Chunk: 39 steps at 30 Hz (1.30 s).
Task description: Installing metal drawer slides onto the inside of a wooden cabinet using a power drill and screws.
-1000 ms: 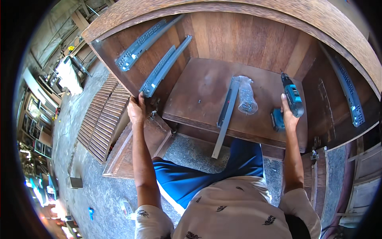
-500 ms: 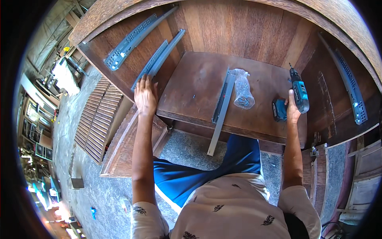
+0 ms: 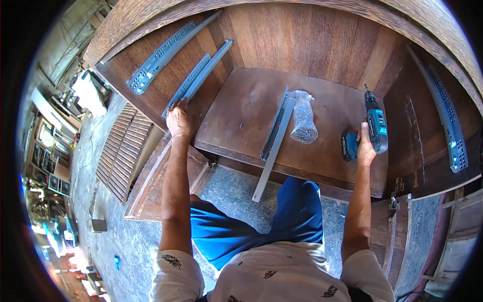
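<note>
My left hand [image 3: 179, 122] has its fingers curled round the front end of the lower drawer slide [image 3: 205, 75], a grey metal runner on the cabinet's left inner wall. Above that runner, a second drawer slide [image 3: 163, 55] is on the same wall. In my right hand [image 3: 366, 149] is a teal and black cordless drill [image 3: 377, 128], held by the grip with its bit pointing away from me. Between my hands, a loose drawer slide [image 3: 277, 133] lies on the cabinet shelf, its near end jutting past the edge. A clear plastic bag [image 3: 303, 116] of screws lies beside it.
Another slide [image 3: 445, 113] is on the right inner wall. The shelf [image 3: 221, 123] has a front edge just before my legs. An open wooden door [image 3: 151, 194] hangs below my left forearm, near a slatted panel [image 3: 123, 151]. A small screw [image 3: 241, 125] lies on the shelf.
My left hand went from lying flat on the lower slide to curled fingers at its front end. The drill in my right hand sits slightly lower in the picture as the whole view shifted.
</note>
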Tool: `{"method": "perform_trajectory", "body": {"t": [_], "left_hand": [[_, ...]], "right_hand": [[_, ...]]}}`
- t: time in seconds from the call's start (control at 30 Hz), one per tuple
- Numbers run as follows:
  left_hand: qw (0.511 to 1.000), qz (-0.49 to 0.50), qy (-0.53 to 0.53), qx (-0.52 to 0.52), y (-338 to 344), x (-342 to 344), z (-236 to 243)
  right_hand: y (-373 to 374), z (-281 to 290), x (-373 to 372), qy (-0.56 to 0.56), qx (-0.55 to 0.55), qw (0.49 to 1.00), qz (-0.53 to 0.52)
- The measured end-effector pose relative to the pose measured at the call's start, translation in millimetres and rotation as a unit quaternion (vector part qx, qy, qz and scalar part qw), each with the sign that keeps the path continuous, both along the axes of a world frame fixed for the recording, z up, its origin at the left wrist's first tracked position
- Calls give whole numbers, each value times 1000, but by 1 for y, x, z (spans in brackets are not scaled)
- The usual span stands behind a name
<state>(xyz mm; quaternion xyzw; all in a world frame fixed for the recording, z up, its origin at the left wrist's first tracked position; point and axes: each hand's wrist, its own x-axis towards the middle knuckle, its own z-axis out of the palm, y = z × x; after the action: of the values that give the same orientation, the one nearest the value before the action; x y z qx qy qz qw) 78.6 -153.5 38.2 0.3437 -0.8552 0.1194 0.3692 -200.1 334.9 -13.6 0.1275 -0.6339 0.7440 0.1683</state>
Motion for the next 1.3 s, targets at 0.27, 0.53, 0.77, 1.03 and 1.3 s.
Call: {"method": "perform_trajectory", "body": {"t": [0.27,0.53,0.77,1.03,1.3], "left_hand": [[982,131,0,135,64,90,12],[979,192,40,52,145,204,5],[969,232,-56,-67,139,155,0],[976,143,-162,0,70,12,8],[971,131,-197,-46,79,-41,9]], "right_hand": [[3,-4,-1,-27,-18,999,4],[3,-2,-1,-49,-7,999,-8],[4,-2,-1,-2,9,1000,10],[3,-1,-2,21,22,1000,-6],[-1,-3,-3,38,-3,999,-15]]}}
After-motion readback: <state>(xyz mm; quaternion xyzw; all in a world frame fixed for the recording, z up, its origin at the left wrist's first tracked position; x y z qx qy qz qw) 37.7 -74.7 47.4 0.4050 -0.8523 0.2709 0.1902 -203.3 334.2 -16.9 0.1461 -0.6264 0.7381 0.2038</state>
